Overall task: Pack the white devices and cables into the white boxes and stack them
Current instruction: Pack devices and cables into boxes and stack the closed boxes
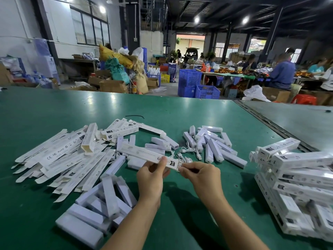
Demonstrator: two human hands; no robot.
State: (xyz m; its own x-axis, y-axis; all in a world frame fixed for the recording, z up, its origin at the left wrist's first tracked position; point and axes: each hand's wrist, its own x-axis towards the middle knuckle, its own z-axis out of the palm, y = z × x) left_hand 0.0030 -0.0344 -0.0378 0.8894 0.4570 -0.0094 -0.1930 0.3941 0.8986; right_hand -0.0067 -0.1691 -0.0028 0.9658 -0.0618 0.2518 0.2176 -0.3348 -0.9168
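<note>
Nearest the person, at the lower left of the green desk [180,204], a heap of white devices [100,204] lies criss-crossed, the units touching one another. At the right edge, a stack of packed boxes [297,186] stands in several layers, set crosswise. Between these two groups, both forearms reach forward and hold one white box [144,153] above the desk, lengthwise from upper left to lower right. The left hand [151,175] grips the box near its right end, thumb on the printed top face and fingers curled beneath. The right hand [200,175] pinches the box's right end between thumb and curled fingers; whether it holds the flap or a cable there cannot be told. Just behind the held box, loose white cables [187,154] lie on the desk among single devices. To the left, a spread of flat, unfolded boxes [63,159] fans out, overlapping. Farther right, a second heap of devices [212,145] lies near the cables. A thin black strip [135,116] lies alone beyond these. Past the desk's far edge stand blue crates [189,78], cardboard cartons and seated people at long tables.
</note>
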